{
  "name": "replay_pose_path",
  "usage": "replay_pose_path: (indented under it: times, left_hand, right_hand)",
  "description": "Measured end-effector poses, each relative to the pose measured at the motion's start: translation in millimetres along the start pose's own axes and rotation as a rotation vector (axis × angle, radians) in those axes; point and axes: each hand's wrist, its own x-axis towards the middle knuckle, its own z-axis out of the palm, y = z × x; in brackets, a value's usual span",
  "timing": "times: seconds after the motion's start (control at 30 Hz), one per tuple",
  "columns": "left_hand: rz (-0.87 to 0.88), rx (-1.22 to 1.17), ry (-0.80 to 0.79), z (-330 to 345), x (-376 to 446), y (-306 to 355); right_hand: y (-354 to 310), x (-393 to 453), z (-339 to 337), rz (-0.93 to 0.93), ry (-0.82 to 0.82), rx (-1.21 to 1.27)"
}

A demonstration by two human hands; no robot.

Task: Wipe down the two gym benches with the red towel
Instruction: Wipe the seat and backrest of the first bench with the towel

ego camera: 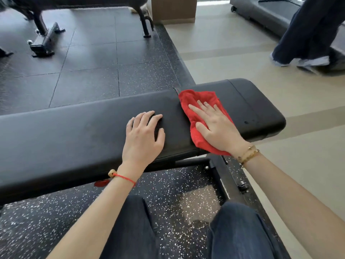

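Head-worn wide-angle view, looking forward and steeply down over a gym bench point(74, 135).

A single camera sits at the person's head, tilted down so their own knees fill the near bottom edge and both forearms reach away from the lens into the middle of the frame. The bench runs left to right across the centre, close to the camera, with the left hand point(143, 135) and right hand point(216, 126) resting on it near mid-frame. Beyond it the speckled black floor mat point(93, 71) stretches to the far left, where a second bench point(44, 8) is cut off by the top edge; pale flooring lies to the far right. Straight lines bow toward the frame's edges.
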Motion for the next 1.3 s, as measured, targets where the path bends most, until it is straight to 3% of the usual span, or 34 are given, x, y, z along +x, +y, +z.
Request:
replay_pose_path:
  times: [0.23, 0.53, 0.7, 0.83, 0.97, 1.13, 1.3]
  left_hand:
    - [-0.053, -0.032, -0.018, -3.4, 1.1, 6.5]
    - [-0.107, -0.044, 0.007, -2.7, 1.1, 21.4]
    - [-0.106, 0.026, 0.015, -0.8, -1.6, 26.6]
    - [-0.113, 0.023, 0.023, -2.7, -2.2, 26.8]
    - [-0.097, 0.031, 0.014, -4.6, -1.7, 23.4]
    - [-0.101, 0.045, 0.012, -2.2, -1.2, 22.7]
    - [-0.109, 0.072, 0.029, 0.5, -1.3, 27.3]
  right_hand:
    - [23.9, 66.6, -6.0, 0.179, -0.072, -0.034]
    - [27.3, 4.0, -2.3, -0.132, -0.055, 0.034]
    - [57.5, 17.5, -13.2, -0.054, -0.084, 0.016]
    - [40.0, 63.3, -11.2, 0.026, -0.121, 0.018]
    - [13.1, 66.0, -3.4, -0.033, -0.137, 0.032]
    - [29.0, 28.4, -1.2, -0.200, -0.110, 0.030]
    - [34.4, 63.9, -2.2, -0.093, -0.121, 0.002]
